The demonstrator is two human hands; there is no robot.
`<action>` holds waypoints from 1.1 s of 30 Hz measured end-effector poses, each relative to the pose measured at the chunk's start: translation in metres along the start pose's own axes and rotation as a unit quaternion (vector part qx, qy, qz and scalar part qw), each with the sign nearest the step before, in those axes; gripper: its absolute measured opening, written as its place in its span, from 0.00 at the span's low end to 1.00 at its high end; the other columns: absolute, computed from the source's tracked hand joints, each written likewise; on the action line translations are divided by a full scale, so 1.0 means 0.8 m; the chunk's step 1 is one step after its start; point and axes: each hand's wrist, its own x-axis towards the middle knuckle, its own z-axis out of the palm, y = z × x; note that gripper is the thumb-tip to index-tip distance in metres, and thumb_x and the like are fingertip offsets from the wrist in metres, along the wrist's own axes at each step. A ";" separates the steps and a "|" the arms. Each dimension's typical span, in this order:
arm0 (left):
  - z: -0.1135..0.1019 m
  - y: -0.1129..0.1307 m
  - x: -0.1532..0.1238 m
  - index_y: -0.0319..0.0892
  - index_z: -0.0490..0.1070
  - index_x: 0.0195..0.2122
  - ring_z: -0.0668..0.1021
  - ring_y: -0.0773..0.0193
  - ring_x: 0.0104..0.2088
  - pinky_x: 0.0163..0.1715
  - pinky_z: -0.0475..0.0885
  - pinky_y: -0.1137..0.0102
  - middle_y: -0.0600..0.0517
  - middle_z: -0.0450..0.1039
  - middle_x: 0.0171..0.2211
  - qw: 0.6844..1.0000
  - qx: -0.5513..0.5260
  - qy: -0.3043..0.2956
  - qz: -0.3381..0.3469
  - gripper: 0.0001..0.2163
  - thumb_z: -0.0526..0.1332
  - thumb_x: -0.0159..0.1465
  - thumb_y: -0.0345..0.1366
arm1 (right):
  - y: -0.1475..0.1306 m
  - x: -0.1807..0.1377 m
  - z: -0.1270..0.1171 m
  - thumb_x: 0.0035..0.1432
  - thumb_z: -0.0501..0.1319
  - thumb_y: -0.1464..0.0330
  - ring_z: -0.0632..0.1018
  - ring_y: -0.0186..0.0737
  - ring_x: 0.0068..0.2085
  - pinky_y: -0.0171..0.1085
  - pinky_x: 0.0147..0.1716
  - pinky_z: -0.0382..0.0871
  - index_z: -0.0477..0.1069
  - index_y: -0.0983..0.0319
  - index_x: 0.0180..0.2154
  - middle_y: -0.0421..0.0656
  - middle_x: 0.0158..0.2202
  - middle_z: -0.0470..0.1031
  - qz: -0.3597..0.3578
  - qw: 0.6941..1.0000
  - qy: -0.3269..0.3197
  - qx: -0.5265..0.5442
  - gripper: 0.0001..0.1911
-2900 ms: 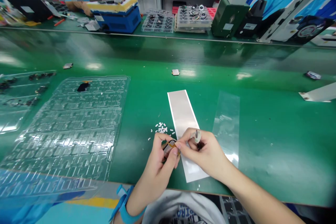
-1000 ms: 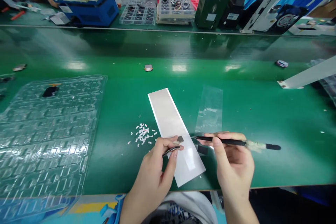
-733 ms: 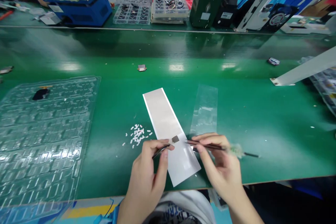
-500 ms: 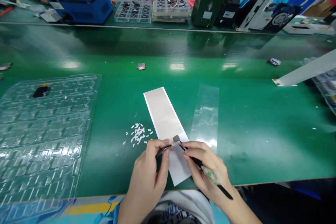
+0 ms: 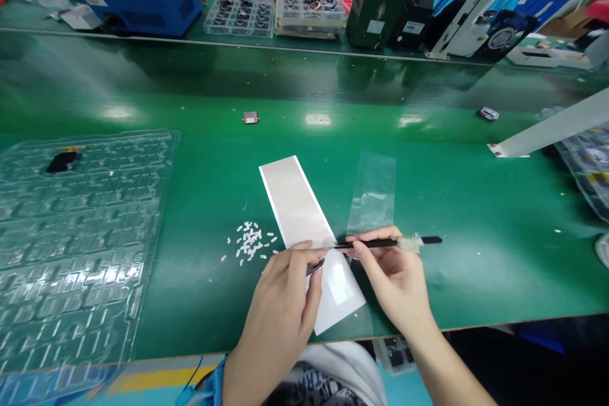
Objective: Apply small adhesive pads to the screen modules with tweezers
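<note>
My left hand pinches small dark tweezers, their tips resting just above a long white-edged silver liner strip. My right hand holds long black tweezers with a taped grip, laid level, their tips reaching the left fingertips over the strip. The small grey square seen earlier does not show now; my hands or the tweezers may hide it. Left of the strip lies a scatter of tiny white pieces. A clear film strip lies beyond my right hand.
A large clear blister tray with a black part fills the bench's left side. Small parts lie farther out. A blue fixture, parts trays and a green box stand along the back.
The right hand's tweezers have swung from pointing down-left to lying level across the strip. The grey square, visible at their tips before, no longer shows. The view has shifted slightly.
</note>
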 end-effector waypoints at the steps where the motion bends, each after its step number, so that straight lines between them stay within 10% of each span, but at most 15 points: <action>1: 0.000 0.000 0.002 0.44 0.61 0.51 0.74 0.52 0.55 0.50 0.70 0.56 0.44 0.74 0.49 1.000 0.008 -0.005 0.003 0.10 0.51 0.71 0.27 | 0.000 0.005 -0.001 0.59 0.66 0.63 0.84 0.39 0.34 0.36 0.36 0.82 0.73 0.61 0.36 0.44 0.35 0.77 0.017 1.000 -0.009 0.016 0.08; 8: 0.000 0.000 0.005 0.42 0.61 0.49 0.75 0.51 0.52 0.48 0.69 0.55 0.44 0.74 0.47 0.998 0.042 -0.016 0.032 0.09 0.52 0.69 0.24 | -0.004 0.039 -0.005 0.52 0.71 0.59 0.82 0.41 0.27 0.39 0.32 0.82 0.70 0.61 0.33 0.43 0.26 0.79 0.129 0.984 -0.088 0.090 0.16; 16: 0.000 -0.001 0.002 0.46 0.60 0.45 0.76 0.55 0.44 0.42 0.67 0.59 0.48 0.74 0.45 0.996 -0.063 -0.015 -0.059 0.04 0.51 0.72 0.30 | -0.012 0.025 -0.016 0.52 0.73 0.61 0.82 0.37 0.26 0.33 0.30 0.80 0.71 0.61 0.31 0.43 0.26 0.81 0.149 0.968 -0.033 0.201 0.15; 25: 0.004 0.012 -0.001 0.47 0.59 0.46 0.67 0.67 0.28 0.29 0.64 0.73 0.56 0.67 0.27 0.848 -0.492 0.018 -0.196 0.08 0.48 0.75 0.44 | -0.015 -0.039 0.047 0.62 0.66 0.68 0.84 0.38 0.31 0.33 0.31 0.80 0.70 0.57 0.37 0.39 0.32 0.81 0.019 0.965 0.093 0.246 0.05; 33: 0.010 0.012 0.003 0.46 0.61 0.44 0.67 0.67 0.27 0.27 0.61 0.74 0.56 0.66 0.26 0.834 -0.518 0.037 -0.188 0.11 0.50 0.74 0.47 | -0.012 -0.042 0.055 0.63 0.64 0.70 0.84 0.36 0.28 0.32 0.28 0.78 0.69 0.58 0.37 0.39 0.33 0.81 0.004 0.957 0.105 0.269 0.05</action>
